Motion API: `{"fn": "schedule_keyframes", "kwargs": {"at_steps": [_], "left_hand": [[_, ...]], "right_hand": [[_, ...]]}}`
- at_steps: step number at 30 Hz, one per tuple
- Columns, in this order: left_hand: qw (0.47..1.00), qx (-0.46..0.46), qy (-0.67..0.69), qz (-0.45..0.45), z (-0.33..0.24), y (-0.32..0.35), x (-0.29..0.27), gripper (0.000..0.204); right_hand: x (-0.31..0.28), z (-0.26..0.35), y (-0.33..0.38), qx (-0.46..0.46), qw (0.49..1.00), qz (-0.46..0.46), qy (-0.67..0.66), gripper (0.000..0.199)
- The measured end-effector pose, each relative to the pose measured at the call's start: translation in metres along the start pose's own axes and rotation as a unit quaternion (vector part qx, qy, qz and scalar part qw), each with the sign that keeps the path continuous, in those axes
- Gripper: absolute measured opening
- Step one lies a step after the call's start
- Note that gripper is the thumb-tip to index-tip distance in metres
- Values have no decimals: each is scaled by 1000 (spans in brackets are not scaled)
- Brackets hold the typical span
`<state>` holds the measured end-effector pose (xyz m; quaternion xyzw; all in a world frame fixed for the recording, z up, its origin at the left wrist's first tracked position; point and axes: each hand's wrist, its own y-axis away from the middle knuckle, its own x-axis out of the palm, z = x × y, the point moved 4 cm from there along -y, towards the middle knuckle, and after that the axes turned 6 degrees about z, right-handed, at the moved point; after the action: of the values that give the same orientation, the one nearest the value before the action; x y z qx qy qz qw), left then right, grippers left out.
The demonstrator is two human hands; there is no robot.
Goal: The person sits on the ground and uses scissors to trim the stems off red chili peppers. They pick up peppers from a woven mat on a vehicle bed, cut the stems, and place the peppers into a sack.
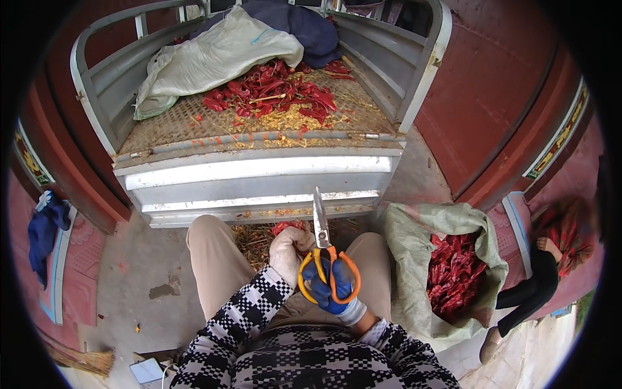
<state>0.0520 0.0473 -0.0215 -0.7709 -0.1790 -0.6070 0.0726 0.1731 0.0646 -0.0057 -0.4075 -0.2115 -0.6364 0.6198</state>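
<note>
My right hand [332, 283], in a blue glove with a pale cuff, is closed on a pair of scissors [321, 227]. The scissors have orange and yellow handles, and their blades point away from me, pressed together. To their left, my left hand [285, 254] wears a whitish glove and has its fingers curled round a dried red chili pepper [285, 226], partly hidden by the glove. Between my knees lies a heap of stems and scraps [251, 241]. Loose red chilies [265, 89] are piled on the truck bed ahead.
The metal truck bed [181, 133] holds a whitish sack [220, 55] and a dark blue cloth [291, 26]. By my right knee stands a green woven sack [405, 272] of red chilies. A seated person [534, 279] is at far right. A broom [84, 356] and phone [148, 370] lie lower left.
</note>
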Motion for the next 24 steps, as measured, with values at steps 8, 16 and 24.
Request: {"fn": "schedule_keyframes", "kwargs": {"at_steps": [8,16,24], "left_hand": [[994,54,-89,-26,-14,8,-2,3],[991,56,-118,-8,-5,13,-22,6],[977,54,-200,-38,-1,14,-20,9]], "right_hand": [[-4,83,7,78,762,-134,628,51],[-4,100,29,155,367,-81,913,69],[-10,94,26,216,352,-68,908,71]]}}
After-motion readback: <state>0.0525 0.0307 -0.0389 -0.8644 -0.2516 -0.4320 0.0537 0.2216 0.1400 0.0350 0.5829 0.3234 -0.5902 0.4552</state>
